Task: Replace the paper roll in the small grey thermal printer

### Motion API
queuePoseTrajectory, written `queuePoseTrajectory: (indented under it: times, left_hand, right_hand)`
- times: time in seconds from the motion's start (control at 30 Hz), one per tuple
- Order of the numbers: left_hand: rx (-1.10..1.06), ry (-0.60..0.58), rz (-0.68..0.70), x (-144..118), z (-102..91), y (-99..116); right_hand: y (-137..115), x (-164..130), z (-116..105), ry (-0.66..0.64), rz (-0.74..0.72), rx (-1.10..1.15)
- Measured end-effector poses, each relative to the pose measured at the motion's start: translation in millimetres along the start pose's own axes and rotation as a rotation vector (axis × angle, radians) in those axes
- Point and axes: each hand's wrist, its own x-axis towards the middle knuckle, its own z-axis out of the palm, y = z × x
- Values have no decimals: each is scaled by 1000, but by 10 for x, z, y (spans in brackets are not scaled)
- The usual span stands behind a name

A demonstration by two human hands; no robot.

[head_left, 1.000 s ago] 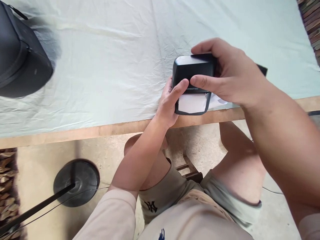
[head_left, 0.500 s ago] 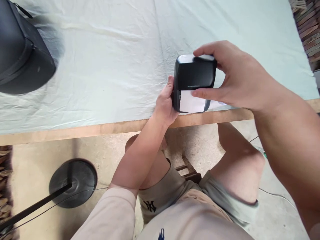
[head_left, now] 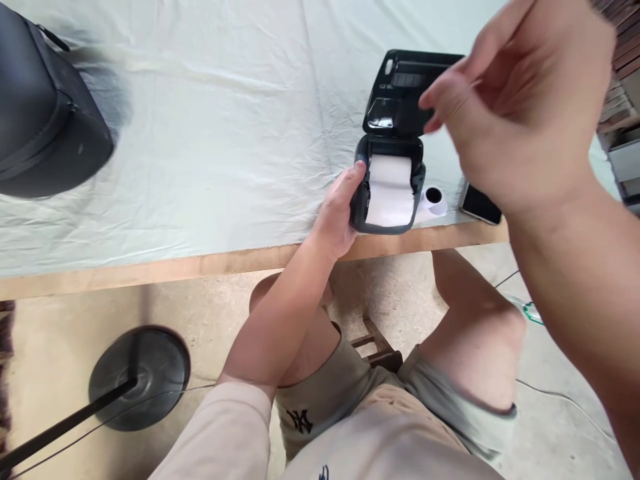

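Note:
My left hand point(head_left: 343, 207) is wrapped around the left side of a small black label printer point(head_left: 419, 193) at the table's front edge. The printer's lid point(head_left: 387, 119) is swung up and back, showing a roll of white label paper point(head_left: 391, 190) inside. My right hand point(head_left: 525, 107) is raised over the lid's right side, its fingers loosely bent with nothing visible between them. It hides the lid's right part; whether it touches the lid I cannot tell. Just right of the printer lies a white roll with a black core point(head_left: 434, 196).
A dark phone-like device point(head_left: 480, 204) lies near the edge, partly under my right wrist. A black bag point(head_left: 47, 113) stands at the left on the pale tablecloth point(head_left: 225, 133). Below are a round black stand base point(head_left: 160, 367), a wooden stool point(head_left: 377, 343) and a cable on the floor.
The printer's lid has gone from shut to open, uncovering the paper roll. My right hand has moved up and right off the printer's top. My left hand keeps its hold.

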Motion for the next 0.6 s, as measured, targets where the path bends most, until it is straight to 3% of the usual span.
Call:
queuePoseTrajectory:
  times: [0.07, 0.17, 0.27, 0.33, 0.43, 0.53, 0.6]
  left_hand:
    - [27, -17, 0, 16, -36, -25]
    - [56, -32, 33, 12, -59, -32]
    - [54, -24, 66, -12, -39, -18]
    - [33, -18, 58, -23, -24, -9]
    - [8, -5, 31, -16, -19, -2]
    - [-14, 35, 23, 5, -22, 16]
    - [-43, 56, 20, 13, -18, 39]
  right_hand:
    - [51, 13, 22, -211, -30, -145]
    - [77, 78, 123, -505, 53, -479]
    - [-37, 176, 212, -639, 172, -701]
    - [-137, 206, 185, -644, 205, -660]
    - [-173, 136, 0, -496, 260, -267]
    - [36, -28, -178, -113, 340, 261]
    - [307, -150, -175, 148, 429, 517]
